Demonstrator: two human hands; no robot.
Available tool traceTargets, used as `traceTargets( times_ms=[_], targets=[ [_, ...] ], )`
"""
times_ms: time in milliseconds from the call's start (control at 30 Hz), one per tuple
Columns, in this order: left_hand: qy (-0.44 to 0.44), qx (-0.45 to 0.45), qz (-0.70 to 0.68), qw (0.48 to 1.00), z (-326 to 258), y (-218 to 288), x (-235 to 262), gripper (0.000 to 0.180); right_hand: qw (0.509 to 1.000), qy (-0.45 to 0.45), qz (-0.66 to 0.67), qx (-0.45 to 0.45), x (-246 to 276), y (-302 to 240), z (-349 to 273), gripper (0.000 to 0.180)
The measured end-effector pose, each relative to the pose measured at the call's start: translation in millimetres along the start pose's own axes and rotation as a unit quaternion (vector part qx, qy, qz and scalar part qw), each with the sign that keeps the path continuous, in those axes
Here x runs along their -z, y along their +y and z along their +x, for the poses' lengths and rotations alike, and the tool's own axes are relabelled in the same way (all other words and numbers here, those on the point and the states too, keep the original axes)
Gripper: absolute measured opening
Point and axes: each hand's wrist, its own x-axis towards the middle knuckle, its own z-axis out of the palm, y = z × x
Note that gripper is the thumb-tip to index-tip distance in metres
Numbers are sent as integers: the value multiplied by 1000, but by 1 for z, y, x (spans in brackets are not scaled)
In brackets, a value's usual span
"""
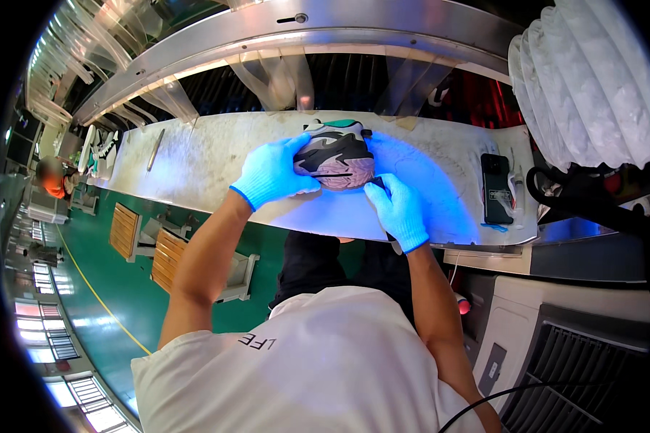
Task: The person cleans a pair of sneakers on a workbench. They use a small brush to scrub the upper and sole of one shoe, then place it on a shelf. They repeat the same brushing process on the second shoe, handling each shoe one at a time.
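A sneaker with black, grey and pale pink parts and a green inside is tilted up over the worktable. My left hand, in a knitted glove, grips it from the left, with the thumb along its lower edge. My right hand, gloved too, is closed at the shoe's lower right. A dark bit shows at its fingertips and another below the palm; what it holds is mostly hidden. Blue light falls on the gloves and the table around the shoe.
A dark phone lies at the right beside a clear plastic item. A ribbed white duct hangs at the upper right. Clear strips hang from the metal frame behind. More shoes stand at the far left, near a thin stick.
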Motion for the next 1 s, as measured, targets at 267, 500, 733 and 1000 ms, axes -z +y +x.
traceTargets(
  times_ms=[267,500,733,1000],
  targets=[
    [-221,43,-383,896,25,-27,9,129,969,15,235,-72,47,38,-2,28],
    [118,-79,-46,989,-47,15,-24,123,778,107,617,-48,30,-42,47,28],
    [181,-92,-59,977,-62,15,-44,120,806,237,538,-68,-20,-70,58,22],
    [242,-102,-50,964,-75,24,-54,95,847,301,436,-58,-34,-66,50,15]
  ],
)
